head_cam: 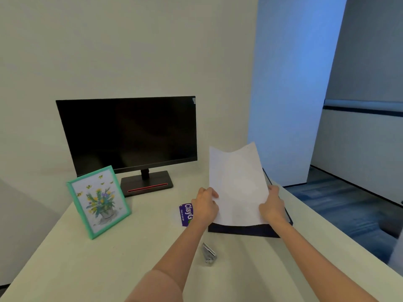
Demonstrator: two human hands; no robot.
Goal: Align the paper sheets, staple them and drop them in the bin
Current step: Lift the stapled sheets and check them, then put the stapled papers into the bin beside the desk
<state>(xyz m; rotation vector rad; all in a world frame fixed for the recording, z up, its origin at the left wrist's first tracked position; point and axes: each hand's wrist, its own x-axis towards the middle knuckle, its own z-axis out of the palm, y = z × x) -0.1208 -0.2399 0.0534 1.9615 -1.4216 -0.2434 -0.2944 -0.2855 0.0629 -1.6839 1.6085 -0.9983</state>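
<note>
White paper sheets (236,184) stand upright over a dark navy tray (244,231) on the desk, their top edge curling. My left hand (205,207) grips the sheets' left edge. My right hand (272,207) grips the right edge. A small silver stapler (209,253) lies on the desk just in front of the tray, between my forearms. How many sheets there are cannot be told.
A black monitor (130,134) stands at the back of the cream desk (87,269). A teal-framed flower picture (98,201) leans at the left. A purple packet (185,213) lies behind my left hand. The desk's right edge drops to blue carpet (349,210).
</note>
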